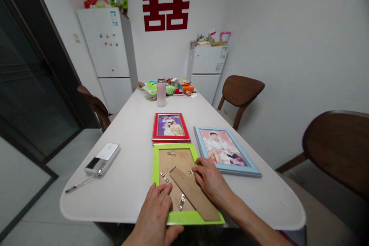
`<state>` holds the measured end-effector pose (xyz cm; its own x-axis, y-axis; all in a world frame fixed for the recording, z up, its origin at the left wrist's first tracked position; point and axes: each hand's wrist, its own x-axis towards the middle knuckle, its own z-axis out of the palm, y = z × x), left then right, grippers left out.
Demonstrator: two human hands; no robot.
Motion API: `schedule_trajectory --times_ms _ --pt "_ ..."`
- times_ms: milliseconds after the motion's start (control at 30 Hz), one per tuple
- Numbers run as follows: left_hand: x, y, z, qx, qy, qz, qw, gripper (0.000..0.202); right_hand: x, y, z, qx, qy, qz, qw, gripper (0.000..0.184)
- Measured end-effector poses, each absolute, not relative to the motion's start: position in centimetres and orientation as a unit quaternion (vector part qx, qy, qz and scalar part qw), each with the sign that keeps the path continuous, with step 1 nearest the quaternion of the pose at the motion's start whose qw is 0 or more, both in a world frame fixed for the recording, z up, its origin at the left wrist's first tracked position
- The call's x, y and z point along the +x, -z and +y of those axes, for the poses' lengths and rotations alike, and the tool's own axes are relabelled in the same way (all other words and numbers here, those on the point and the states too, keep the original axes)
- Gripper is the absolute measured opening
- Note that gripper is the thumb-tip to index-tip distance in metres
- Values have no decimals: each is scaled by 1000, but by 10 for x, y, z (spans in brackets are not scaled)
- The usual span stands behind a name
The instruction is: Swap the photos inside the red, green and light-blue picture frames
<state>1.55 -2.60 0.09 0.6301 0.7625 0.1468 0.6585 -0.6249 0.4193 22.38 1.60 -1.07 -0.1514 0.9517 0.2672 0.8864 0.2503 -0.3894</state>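
Note:
A green picture frame (156,161) lies face down near the table's front edge, its brown backing board and folding stand (193,194) facing up. My left hand (155,209) rests flat on the frame's lower left part, fingers stretched beside a metal clip (164,177). My right hand (210,178) lies on the frame's right side, fingertips at a small clip (190,171) on the right rim. Neither hand holds anything.
A red photo frame (170,127) and a blue photo frame (226,150) lie face up beyond the green one. A power bank (103,158) with a cable lies at left. A pink bottle (161,92) and clutter stand at the far end. Wooden chairs (340,146) surround the white table (129,177).

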Motion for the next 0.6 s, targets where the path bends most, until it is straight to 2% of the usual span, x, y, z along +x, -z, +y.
schedule_trajectory --times_ms 233,600 --pt "11 10 -27 891 -187 378 166 28 188 -7 6 -566 -83 -784 241 22" --pt "2 12 -26 890 -227 343 197 25 150 -12 16 -495 -101 -852 137 18"
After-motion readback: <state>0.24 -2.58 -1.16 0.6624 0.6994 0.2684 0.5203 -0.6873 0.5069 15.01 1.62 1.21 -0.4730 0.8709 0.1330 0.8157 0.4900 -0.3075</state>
